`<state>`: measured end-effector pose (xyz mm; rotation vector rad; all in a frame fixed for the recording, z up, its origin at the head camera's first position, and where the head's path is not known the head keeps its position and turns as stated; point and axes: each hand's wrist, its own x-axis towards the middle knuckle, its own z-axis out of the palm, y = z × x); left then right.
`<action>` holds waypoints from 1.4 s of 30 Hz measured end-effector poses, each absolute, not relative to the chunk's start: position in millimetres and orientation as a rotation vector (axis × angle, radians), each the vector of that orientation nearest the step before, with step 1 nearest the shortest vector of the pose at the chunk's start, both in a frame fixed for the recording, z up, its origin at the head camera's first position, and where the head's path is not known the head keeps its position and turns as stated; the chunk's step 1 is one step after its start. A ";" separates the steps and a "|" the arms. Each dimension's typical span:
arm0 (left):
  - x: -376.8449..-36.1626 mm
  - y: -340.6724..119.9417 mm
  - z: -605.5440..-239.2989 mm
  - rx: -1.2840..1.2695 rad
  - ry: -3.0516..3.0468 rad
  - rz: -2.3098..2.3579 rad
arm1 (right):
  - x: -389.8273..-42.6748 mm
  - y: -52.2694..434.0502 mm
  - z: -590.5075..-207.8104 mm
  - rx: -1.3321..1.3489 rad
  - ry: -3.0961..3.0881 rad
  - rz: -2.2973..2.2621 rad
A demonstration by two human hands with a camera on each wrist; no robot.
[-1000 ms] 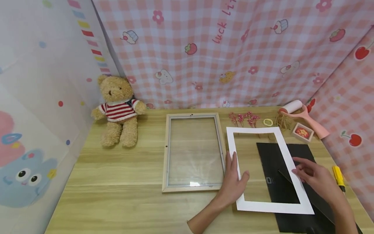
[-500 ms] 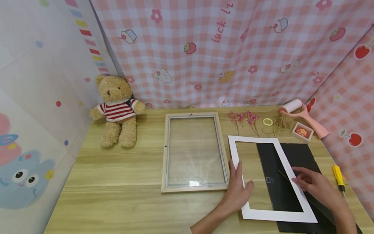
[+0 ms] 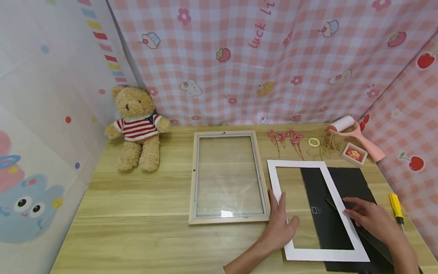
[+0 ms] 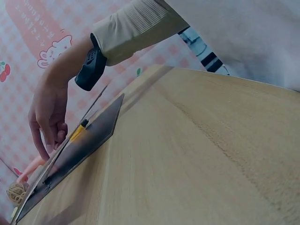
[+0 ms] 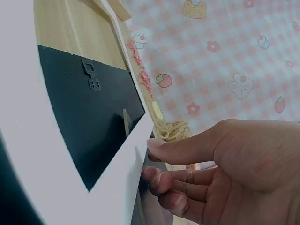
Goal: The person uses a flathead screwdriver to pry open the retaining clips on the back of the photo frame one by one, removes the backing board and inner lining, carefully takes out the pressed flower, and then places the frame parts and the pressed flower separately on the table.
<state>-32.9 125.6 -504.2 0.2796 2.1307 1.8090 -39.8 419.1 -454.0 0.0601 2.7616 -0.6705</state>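
A white rectangular mat (image 3: 329, 255) with a cut-out middle lies tilted partly over a black backing board (image 3: 345, 179) in the head view. My left hand (image 3: 278, 228) lies along the mat's left side, fingers extended and thumb spread over the opening. My right hand (image 3: 371, 219) pinches the mat's right edge with thumb and fingertips. In the right wrist view the thumb (image 5: 161, 146) meets the mat's border; how the fingertips sit behind it is partly hidden. A wooden frame (image 3: 194, 190) with a clear pane lies left of the mat. The board's stand leg (image 3: 331, 204) sticks up through the opening.
A teddy bear (image 3: 139, 129) sits at the back left. Pink dried flowers (image 3: 285, 137), a yellow ring (image 3: 313, 142), twine (image 3: 330, 144), a small box (image 3: 354, 154) and a lint roller (image 3: 362, 140) lie at the back right. A yellow screwdriver (image 3: 395, 206) rests at the right edge.
The mat has come down and toward me, both hands moving with it, slightly rightward on the left. In the last half second it has shifted very little. The wooden frame stays put.
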 end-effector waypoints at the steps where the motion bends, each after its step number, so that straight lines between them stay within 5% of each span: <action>1: -32.0 124.3 -501.9 0.288 2.131 1.814 | -39.6 418.4 -453.5 0.066 2.765 -0.663; 12: -38.4 105.7 -495.6 0.449 2.176 1.802 | -54.2 380.6 -420.8 -0.095 2.957 -0.636; 18: -62.4 51.7 -461.6 0.532 2.230 1.733 | -72.1 328.4 -388.4 -0.318 3.049 -0.800; 24: -98.2 -26.5 -448.2 0.315 2.420 1.676 | -91.4 265.4 -370.5 -0.448 2.964 -0.984; 33: -148.9 -116.1 -494.5 0.011 2.670 1.567 | -129.1 220.1 -416.9 -0.329 2.833 -1.053; 42: -157.1 -125.0 -522.4 0.147 2.883 1.324 | -146.1 214.6 -456.0 -0.235 2.759 -1.047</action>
